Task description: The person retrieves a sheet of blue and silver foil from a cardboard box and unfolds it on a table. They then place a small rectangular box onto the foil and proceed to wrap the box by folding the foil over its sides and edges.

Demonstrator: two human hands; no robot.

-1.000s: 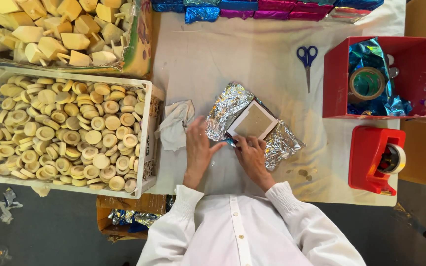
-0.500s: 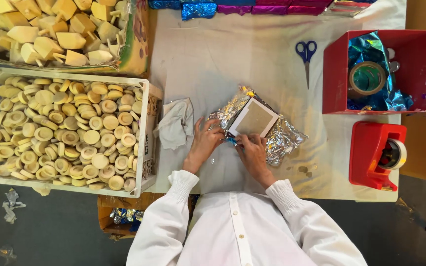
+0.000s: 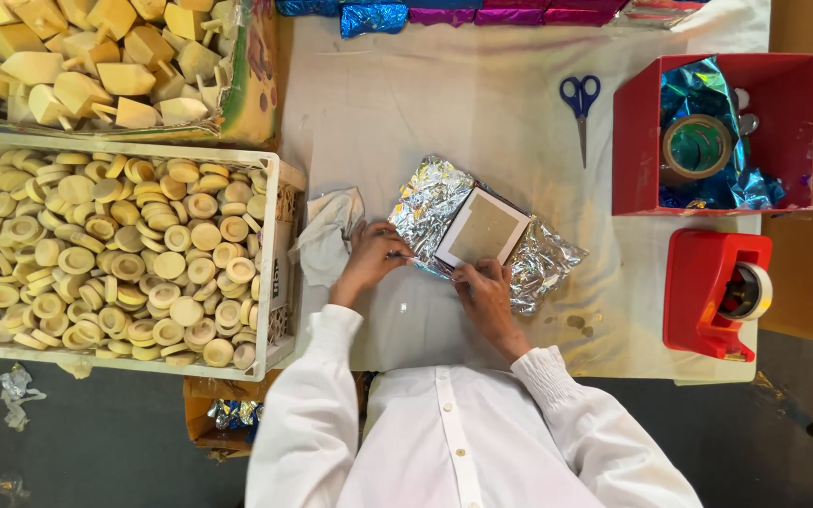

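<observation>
A square cardboard-coloured box (image 3: 484, 228) lies on a crumpled sheet of silver foil (image 3: 543, 263) on the white-covered table (image 3: 444, 103). My left hand (image 3: 372, 256) pinches the foil's near-left edge beside the box. My right hand (image 3: 484, 290) presses on the foil at the box's near corner. Both sleeves are white.
A white crate of round wooden discs (image 3: 124, 254) stands at the left, with a box of wooden pieces (image 3: 105, 56) behind it. A crumpled cloth (image 3: 326, 235) lies by my left hand. Blue scissors (image 3: 581, 103), a red box holding tape roll and blue foil (image 3: 708, 141), and a red tape dispenser (image 3: 719, 292) are at the right.
The foil's left flap has spread flatter. My hands have shifted slightly along the foil's near edge; the box stays in place.
</observation>
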